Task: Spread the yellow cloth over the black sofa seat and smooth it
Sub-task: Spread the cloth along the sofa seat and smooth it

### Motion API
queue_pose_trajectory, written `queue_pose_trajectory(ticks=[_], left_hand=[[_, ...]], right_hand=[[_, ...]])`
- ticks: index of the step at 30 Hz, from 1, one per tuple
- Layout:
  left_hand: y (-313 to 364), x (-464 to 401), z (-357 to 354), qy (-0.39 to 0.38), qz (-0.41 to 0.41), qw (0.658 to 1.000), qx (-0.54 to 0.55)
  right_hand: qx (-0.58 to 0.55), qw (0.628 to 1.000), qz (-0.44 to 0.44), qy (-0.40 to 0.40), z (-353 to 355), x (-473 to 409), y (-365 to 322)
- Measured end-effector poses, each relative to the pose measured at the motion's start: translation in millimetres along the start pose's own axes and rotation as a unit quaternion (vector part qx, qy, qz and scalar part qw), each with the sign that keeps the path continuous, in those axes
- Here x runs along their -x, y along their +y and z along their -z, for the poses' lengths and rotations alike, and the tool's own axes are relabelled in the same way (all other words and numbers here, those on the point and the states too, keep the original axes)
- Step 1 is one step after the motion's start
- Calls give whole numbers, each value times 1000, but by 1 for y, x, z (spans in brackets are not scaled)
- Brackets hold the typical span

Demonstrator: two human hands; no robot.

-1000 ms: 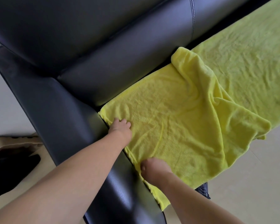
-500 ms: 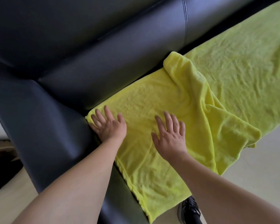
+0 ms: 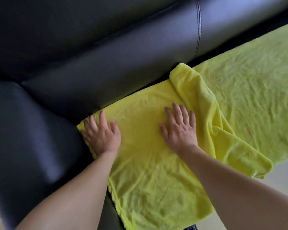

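Pressing flat on the yellow cloth (image 3: pixel 148 146), both hands lie palm down with fingers straight and spread, gripping nothing. The left hand (image 3: pixel 101 135) sits at the cloth's corner, its fingers (image 3: pixel 102 119) touching the edge where the black sofa (image 3: pixel 106 55) armrest meets the backrest. The right hand (image 3: pixel 179 128) rests well apart from it, its fingers (image 3: pixel 177 110) just short of a raised fold (image 3: pixel 194 90) running diagonally. Beyond that fold the cloth lies over the seat, and its front edge hangs down below both wrists.
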State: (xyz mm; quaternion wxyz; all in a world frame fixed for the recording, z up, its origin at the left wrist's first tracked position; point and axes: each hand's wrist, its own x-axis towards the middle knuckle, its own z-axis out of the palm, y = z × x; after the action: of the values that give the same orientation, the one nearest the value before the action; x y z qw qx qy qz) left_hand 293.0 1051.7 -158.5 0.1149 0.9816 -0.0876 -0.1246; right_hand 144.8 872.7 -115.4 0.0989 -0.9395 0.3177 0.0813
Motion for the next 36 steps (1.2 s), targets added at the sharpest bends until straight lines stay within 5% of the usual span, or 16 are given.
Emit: queue_pose_trajectory(ticks=[4,25,36], left_hand=[[0,-6,-11,-7,44,999,-13],[0,-8,-44,114,39,991,-55],[4,-10,-30,91,49,988,-111]], right_hand=[[75,992,79,-59,-9,-36,17],[44,992,112,44,-60,-47,33],[39,990,128,43,-48,-44,34]])
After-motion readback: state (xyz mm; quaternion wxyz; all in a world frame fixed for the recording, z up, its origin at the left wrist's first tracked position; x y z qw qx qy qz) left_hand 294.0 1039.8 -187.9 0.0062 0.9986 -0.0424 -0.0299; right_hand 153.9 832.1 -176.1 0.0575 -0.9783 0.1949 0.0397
